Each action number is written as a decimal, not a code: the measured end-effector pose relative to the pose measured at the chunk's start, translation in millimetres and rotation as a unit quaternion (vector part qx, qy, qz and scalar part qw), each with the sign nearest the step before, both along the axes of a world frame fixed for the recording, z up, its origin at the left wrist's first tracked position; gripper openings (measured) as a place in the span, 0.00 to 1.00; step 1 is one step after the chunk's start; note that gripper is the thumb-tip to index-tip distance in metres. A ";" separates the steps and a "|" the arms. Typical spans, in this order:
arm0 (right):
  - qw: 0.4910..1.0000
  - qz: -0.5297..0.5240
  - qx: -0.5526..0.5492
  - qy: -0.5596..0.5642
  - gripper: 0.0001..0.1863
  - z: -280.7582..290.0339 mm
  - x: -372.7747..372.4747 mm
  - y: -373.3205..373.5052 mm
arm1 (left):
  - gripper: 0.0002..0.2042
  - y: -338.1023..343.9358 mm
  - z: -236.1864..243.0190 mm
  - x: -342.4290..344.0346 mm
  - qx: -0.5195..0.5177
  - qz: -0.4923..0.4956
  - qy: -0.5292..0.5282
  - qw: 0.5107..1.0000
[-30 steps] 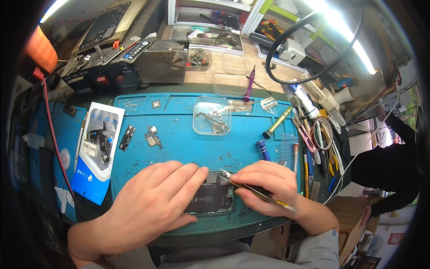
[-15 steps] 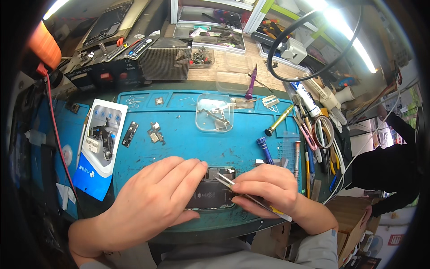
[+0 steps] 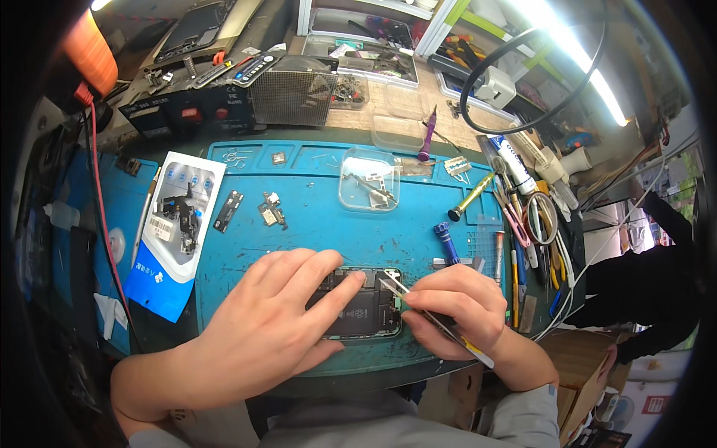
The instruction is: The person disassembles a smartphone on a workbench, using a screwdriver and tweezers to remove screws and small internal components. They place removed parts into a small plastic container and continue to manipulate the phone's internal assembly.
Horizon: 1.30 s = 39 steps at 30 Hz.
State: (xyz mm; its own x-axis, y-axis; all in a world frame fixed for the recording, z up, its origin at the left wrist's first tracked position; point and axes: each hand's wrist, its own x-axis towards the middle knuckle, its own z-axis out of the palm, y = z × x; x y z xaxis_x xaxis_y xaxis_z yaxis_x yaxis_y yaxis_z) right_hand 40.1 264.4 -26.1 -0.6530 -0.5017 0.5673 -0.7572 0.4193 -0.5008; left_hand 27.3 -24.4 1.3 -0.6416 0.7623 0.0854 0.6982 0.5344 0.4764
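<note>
An opened smartphone lies on the blue mat in front of me, its dark battery and inner parts exposed. My left hand rests over its left part, fingers stretched out and one fingertip on the phone's upper inside. The thumb is by the lower edge, and the hand hides the phone's left end. At the right end, my right hand pinches a pair of metal tweezers. Their tips are over the phone's upper right inner parts; whether they grip anything is too small to tell.
The blue mat bears a clear plastic box of small parts, loose phone parts and a blister pack. A blue screwdriver and other tools lie at right. Another person's dark sleeve shows at far right.
My left hand's fingers have spread, one now reaching further onto the phone. The tweezers' tips have moved slightly right within the view. The whole view has shifted a little.
</note>
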 end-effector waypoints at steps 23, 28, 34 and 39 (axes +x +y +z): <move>0.995 0.051 0.028 -0.085 0.17 1.7 -12.3 -1.9 | 0.33 -9.2 8.6 -5.9 -0.013 -0.030 -0.027 0.999; 0.994 0.056 0.031 -0.093 0.17 1.9 -13.8 -1.4 | 0.33 -8.9 9.4 -6.4 -0.017 -0.032 -0.024 0.999; 0.993 0.056 0.035 -0.095 0.17 2.5 -14.5 -1.8 | 0.33 -8.6 8.7 -6.4 -0.016 -0.031 -0.018 0.999; 0.993 0.058 0.035 -0.096 0.17 2.8 -14.9 -2.1 | 0.33 -8.4 9.5 -6.6 -0.018 -0.031 -0.019 0.999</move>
State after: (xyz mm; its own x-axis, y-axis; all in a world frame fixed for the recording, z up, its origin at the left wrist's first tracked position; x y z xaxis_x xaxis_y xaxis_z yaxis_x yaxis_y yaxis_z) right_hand 25.1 262.2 -23.2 -0.6812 -0.6140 0.3986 -0.6959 0.3741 -0.6130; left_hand 20.7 -32.8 10.8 -0.5951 0.8029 0.0347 0.7126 0.5072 0.4846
